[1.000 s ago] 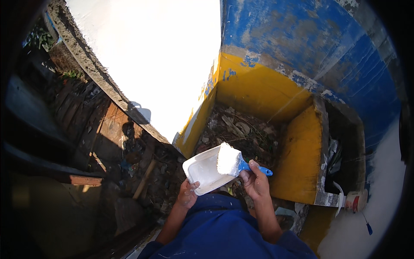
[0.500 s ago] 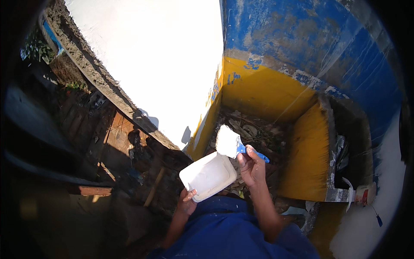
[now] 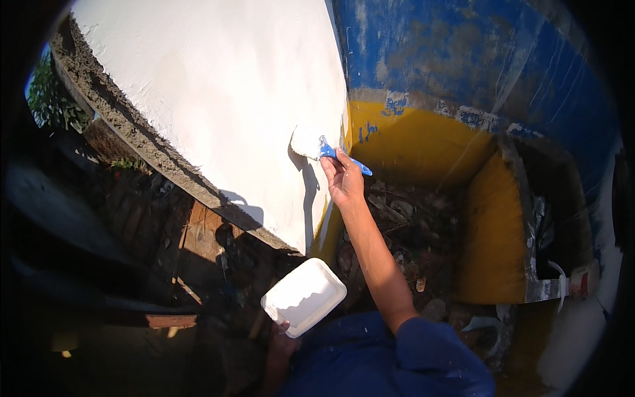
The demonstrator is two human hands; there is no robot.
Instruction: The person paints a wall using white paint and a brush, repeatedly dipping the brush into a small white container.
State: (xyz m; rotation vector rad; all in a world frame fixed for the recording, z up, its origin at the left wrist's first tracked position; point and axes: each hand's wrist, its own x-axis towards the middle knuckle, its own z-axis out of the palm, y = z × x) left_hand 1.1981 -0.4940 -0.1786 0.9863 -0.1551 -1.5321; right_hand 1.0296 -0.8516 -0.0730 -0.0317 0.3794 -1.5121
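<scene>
My right hand point(image 3: 344, 178) is closed around the blue handle of a paintbrush point(image 3: 329, 149), arm stretched forward. The brush's white, paint-covered bristles lie at the surface of the white wall point(image 3: 218, 86), near its right edge; whether they press on it I cannot tell for sure. Low in front of my body, my left hand point(image 3: 283, 337) grips a white rectangular tub point(image 3: 305, 298) by its near edge, with the thumb over the rim. The tub is tilted, its inside is white, and a shadow crosses it. Most of the left fingers are hidden beneath it.
Yellow-and-blue walls point(image 3: 410, 142) form a corner to the right, with debris point(image 3: 403, 212) on the ground. A low yellow partition point(image 3: 493, 231) stands farther right, a small container point(image 3: 583, 279) at its end. A rough ledge point(image 3: 159, 172) borders the white wall; wooden planks point(image 3: 202, 231) lie below.
My right hand has carried the brush from above the tub up and forward to the white wall. The tub in my left hand has dropped slightly lower.
</scene>
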